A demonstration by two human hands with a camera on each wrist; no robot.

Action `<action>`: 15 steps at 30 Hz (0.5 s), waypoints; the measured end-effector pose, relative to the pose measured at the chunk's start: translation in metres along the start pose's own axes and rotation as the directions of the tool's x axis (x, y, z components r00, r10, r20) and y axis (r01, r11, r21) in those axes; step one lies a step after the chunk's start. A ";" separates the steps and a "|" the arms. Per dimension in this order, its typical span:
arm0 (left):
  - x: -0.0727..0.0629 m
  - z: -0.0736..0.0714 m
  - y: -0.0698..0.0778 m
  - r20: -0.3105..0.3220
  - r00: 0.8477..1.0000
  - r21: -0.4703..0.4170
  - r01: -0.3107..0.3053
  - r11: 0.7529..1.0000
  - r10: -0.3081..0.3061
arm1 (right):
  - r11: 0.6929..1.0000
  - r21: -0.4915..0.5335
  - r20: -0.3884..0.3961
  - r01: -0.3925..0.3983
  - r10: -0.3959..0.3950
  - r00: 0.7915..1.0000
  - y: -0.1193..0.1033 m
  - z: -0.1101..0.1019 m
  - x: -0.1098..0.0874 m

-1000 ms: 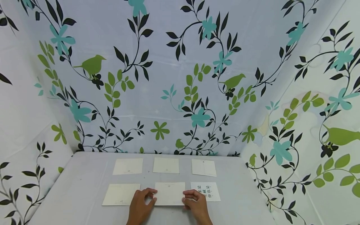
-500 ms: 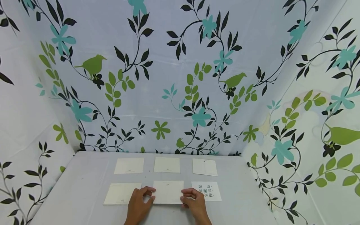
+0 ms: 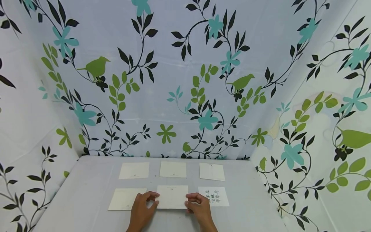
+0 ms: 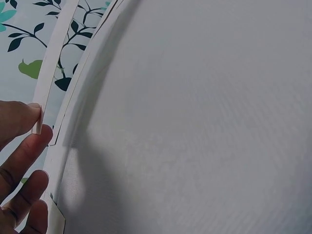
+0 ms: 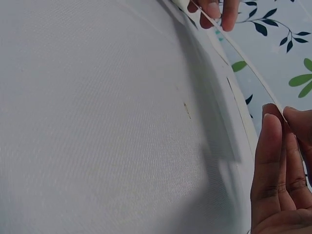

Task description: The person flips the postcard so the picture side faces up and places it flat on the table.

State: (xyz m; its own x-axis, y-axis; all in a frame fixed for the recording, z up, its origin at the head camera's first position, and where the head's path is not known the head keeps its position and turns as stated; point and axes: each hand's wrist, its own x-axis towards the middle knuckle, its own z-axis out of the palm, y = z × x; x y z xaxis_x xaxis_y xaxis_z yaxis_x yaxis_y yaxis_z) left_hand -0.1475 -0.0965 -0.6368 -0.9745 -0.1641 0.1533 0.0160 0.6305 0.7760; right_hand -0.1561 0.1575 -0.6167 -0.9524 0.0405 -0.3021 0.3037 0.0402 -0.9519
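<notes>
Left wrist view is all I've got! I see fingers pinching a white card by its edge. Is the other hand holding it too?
Observer: Yes, the right hand pinches the opposite side of the white card.
Operator: Cool! How many cards are in the row behind it?
Observer: The head view shows three cream cards lying side by side there.
Operator: Does any card have big dark writing on it?
Observer: Yes, the card with writing lies just to the right of the one being held.

The head view is bright, the wrist views dimmer, perhaps soft.
</notes>
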 end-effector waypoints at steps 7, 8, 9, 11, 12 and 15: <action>0.001 -0.003 0.000 -0.006 1.000 0.000 0.000 1.000 0.000 | 1.000 -0.008 0.001 0.012 -0.012 1.000 -0.002 0.002 -0.001; 0.001 -0.003 0.000 -0.010 1.000 0.000 0.001 1.000 -0.001 | 1.000 -0.009 0.001 0.012 -0.012 1.000 -0.002 0.002 -0.001; 0.001 -0.003 -0.001 -0.016 1.000 -0.001 0.000 1.000 0.000 | 1.000 -0.010 0.000 0.011 -0.011 1.000 -0.002 0.002 -0.001; 0.001 -0.003 -0.002 -0.029 1.000 0.000 -0.009 1.000 0.009 | 1.000 -0.010 -0.007 0.005 -0.005 1.000 -0.002 0.003 -0.002; 0.001 -0.003 -0.003 -0.039 0.999 0.001 -0.014 1.000 0.014 | 1.000 -0.013 -0.012 0.001 -0.001 1.000 -0.002 0.003 -0.001; 0.001 -0.003 -0.003 -0.063 0.997 0.009 -0.038 0.999 0.039 | 1.000 -0.018 -0.026 -0.009 0.008 1.000 -0.001 0.003 -0.001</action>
State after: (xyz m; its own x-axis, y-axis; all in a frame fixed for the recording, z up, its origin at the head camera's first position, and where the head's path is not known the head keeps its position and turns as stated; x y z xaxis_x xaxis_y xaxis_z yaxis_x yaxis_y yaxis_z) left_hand -0.1477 -0.1008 -0.6368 -0.9569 -0.1875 0.2217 0.0509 0.6433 0.7639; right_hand -0.1560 0.1542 -0.6155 -0.9489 0.0664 -0.3087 0.3125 0.0575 -0.9482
